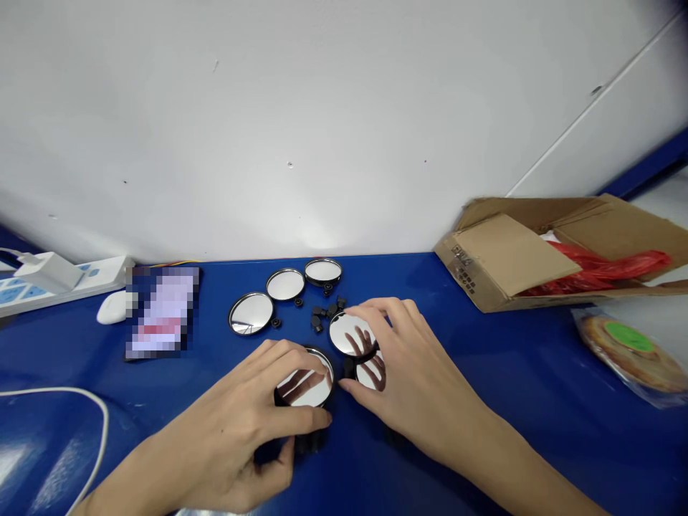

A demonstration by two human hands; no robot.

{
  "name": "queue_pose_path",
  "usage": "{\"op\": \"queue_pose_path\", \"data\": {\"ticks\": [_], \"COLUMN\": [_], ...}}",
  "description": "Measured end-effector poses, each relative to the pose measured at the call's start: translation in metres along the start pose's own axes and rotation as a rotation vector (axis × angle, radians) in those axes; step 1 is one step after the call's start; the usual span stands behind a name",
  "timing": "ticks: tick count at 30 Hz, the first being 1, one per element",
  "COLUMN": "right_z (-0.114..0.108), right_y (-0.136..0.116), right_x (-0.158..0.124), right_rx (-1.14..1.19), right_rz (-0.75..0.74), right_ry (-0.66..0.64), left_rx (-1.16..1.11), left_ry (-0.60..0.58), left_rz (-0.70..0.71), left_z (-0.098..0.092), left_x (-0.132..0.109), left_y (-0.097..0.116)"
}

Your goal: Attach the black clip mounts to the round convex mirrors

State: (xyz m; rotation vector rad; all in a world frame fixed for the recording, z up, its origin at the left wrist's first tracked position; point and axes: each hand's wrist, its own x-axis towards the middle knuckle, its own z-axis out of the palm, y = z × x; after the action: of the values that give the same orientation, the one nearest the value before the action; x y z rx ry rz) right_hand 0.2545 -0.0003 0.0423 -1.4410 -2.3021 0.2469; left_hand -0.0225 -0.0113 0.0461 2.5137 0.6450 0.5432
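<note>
My left hand [252, 416] is closed around the edge of a round black-rimmed mirror [309, 380], which is tilted up slightly, with its glass facing me. Two more round mirrors, an upper one [350, 334] and a lower one [370, 373], overlap under my right hand [413, 365]. Its index finger reaches the upper rim, and its thumb lies by a small black mount [349, 368] at the lower one. My palm hides part of the lower mirror. Small black swivel pieces [322, 313] lie in a cluster just behind.
Three round mirrors with black mounts stand in a slanting row: near [250, 314], middle [285, 284] and far [323, 271]. At left are a phone [164, 312], a white case [112, 307], a power strip [102, 276] and a cable [102, 430]. A cardboard box [484, 265] and wrapped food [628, 351] sit at right.
</note>
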Motion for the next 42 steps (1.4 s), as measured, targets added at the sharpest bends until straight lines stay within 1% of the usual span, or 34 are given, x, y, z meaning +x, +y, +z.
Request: {"op": "queue_pose_path", "data": {"ticks": [4, 6, 11, 15, 20, 23, 25, 26, 28, 31, 33, 34, 36, 38, 40, 42], "right_z": [0.001, 0.004, 0.013, 0.015, 0.005, -0.006, -0.012, -0.014, -0.016, -0.014, -0.010, -0.009, -0.005, -0.003, -0.001, 0.000], "right_y": [0.006, 0.006, 0.004, 0.004, 0.006, 0.007, 0.008, 0.008, 0.006, -0.001, -0.006, -0.009, -0.013, -0.016, -0.018, -0.019], "right_x": [0.002, 0.002, 0.001, 0.003, 0.003, 0.003, 0.005, 0.006, 0.007, 0.007, 0.004, 0.003, 0.001, 0.001, 0.001, 0.002], "right_rx": [0.078, 0.089, 0.099, 0.130, 0.179, 0.218, 0.250, 0.269, 0.318, 0.389, 0.400, 0.387, 0.340, 0.292, 0.259, 0.245], "right_rz": [0.093, 0.123, 0.135, 0.162, 0.184, 0.186, 0.179, 0.165, 0.104, -0.028, -0.128, -0.187, -0.322, -0.457, -0.547, -0.565], "right_ry": [-0.105, -0.128, -0.101, -0.098, -0.108, -0.092, -0.060, -0.037, 0.024, 0.127, 0.166, 0.174, 0.179, 0.166, 0.131, 0.126], "left_rx": [0.008, 0.010, 0.030, 0.031, 0.023, -0.048, -0.121, -0.153, -0.207, -0.320, -0.484, -0.591, -0.802, -0.944, -0.986, -0.976], "left_ry": [0.001, 0.003, 0.002, -0.002, 0.005, 0.006, 0.013, 0.024, 0.081, 0.256, 0.364, 0.392, 0.425, 0.437, 0.458, 0.474], "left_rz": [-0.001, -0.003, -0.013, -0.012, -0.012, -0.021, -0.050, -0.071, -0.132, -0.293, -0.432, -0.488, -0.553, -0.578, -0.614, -0.641], "left_z": [-0.001, -0.001, -0.001, 0.000, -0.001, -0.005, -0.009, -0.010, -0.011, -0.008, -0.004, -0.002, 0.003, 0.007, 0.009, 0.008], "left_x": [-0.002, -0.002, 0.000, 0.000, 0.001, 0.000, -0.001, -0.001, -0.003, -0.005, -0.006, -0.006, -0.005, -0.002, 0.001, 0.004], "left_y": [0.002, 0.002, 0.003, 0.002, 0.001, 0.003, 0.004, 0.004, 0.004, 0.003, 0.003, 0.004, 0.008, 0.013, 0.017, 0.017]}}
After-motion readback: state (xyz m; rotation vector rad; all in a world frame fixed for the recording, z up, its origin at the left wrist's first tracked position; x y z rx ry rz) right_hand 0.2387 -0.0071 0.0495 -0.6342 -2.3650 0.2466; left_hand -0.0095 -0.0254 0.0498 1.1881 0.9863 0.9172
